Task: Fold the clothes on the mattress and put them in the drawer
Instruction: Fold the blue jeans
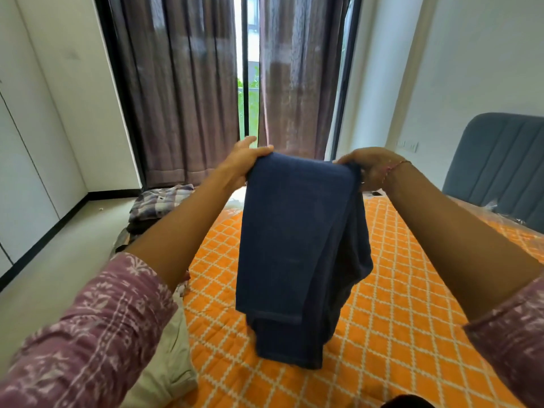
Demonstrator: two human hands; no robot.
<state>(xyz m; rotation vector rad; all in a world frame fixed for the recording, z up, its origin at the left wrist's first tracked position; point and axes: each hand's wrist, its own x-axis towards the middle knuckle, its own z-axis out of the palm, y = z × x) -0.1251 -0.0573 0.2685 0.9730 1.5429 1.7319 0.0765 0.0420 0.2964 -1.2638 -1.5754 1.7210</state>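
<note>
I hold up a pair of dark blue jeans, folded over lengthwise, above the mattress with its orange diamond-pattern cover. My left hand grips the top left corner of the fold. At the top right corner my right hand pinches the cloth. The jeans hang straight down and their lower hem touches the cover. A stack of folded clothes with a checked shirt on top lies at the mattress's far left edge.
A pale cloth lies at the near left edge of the mattress. A blue-grey padded headboard stands at the right. White wardrobe doors line the left wall. Brown curtains hang over the window ahead.
</note>
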